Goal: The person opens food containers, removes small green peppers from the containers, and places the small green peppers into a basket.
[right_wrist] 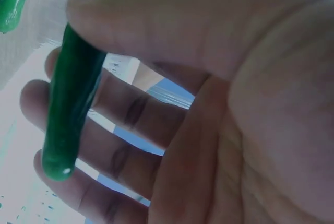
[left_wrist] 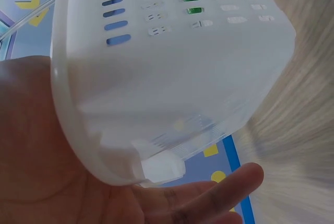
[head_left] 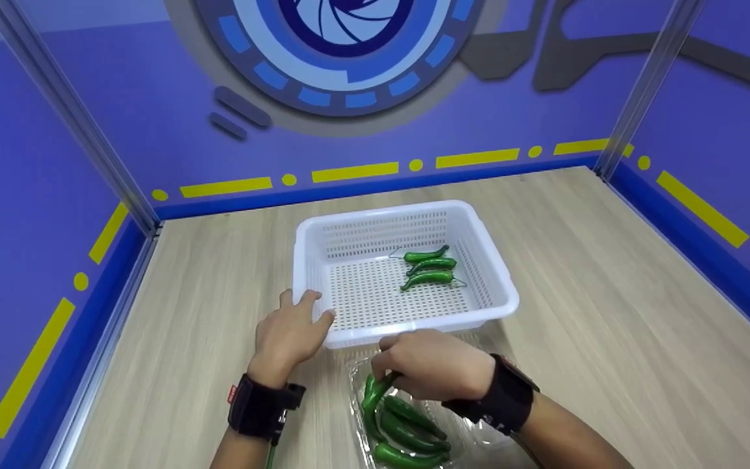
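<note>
A white plastic basket [head_left: 375, 337] with slotted walls holds 3 green chili peppers [head_left: 430, 263] at its right side. My left hand [head_left: 290, 332] rests on the basket's near left corner, with the thumb over the rim. In the left wrist view, the palm lies against the rim and the fingers [left_wrist: 224, 190] extend fairly straight outside it. Just in front of the basket, my right hand [head_left: 437, 365] pinches a green chili pepper [right_wrist: 73, 109] between thumb and fingers. Under that hand, a clear plastic tray [head_left: 357, 417] holds several more green chili peppers [head_left: 411, 435].
All of this stands on a light wood-grain table [head_left: 219, 286]. Blue printed panels [head_left: 362, 150] with yellow dashes enclose its back and both sides, joined by metal corner posts. The tray lies close against the basket's near side.
</note>
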A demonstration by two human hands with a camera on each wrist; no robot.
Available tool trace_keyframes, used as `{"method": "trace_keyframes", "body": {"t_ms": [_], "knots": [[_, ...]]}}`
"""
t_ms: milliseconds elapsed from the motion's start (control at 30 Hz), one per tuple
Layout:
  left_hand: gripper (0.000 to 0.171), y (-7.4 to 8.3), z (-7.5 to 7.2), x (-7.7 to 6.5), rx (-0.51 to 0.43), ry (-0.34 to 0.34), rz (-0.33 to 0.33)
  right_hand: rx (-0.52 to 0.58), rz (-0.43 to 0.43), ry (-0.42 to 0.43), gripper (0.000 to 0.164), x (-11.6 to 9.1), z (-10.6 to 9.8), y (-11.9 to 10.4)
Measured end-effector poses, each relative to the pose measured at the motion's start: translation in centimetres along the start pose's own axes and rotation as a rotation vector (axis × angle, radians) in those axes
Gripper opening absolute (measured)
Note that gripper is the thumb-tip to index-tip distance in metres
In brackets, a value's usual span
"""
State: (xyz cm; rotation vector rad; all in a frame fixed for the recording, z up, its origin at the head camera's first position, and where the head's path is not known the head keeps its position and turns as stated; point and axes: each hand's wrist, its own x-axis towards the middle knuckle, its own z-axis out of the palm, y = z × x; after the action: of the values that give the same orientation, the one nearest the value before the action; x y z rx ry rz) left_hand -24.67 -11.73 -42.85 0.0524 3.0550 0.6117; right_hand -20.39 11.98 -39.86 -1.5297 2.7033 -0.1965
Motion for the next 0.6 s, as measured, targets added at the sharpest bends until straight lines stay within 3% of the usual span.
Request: {"method": "trace_keyframes", "body": {"t_ms": [233,367,600], "knots": [[0.053,0.1,0.1,0.1,-0.018,0.008,0.007,0.063,0.003,0.013,0.012,-0.6,-1.6,0.6],[0.053,0.2,0.1,0.2,-0.026,-0.004,0.008,0.131,0.050,0.074,0.014,-1.5,-3.4,1.4],[0.054,-0.1,0.0,0.1,-0.039,-0.015,0.004,0.116,0.071,0.130,0.009,-2.0,-6.0,3.3]]}}
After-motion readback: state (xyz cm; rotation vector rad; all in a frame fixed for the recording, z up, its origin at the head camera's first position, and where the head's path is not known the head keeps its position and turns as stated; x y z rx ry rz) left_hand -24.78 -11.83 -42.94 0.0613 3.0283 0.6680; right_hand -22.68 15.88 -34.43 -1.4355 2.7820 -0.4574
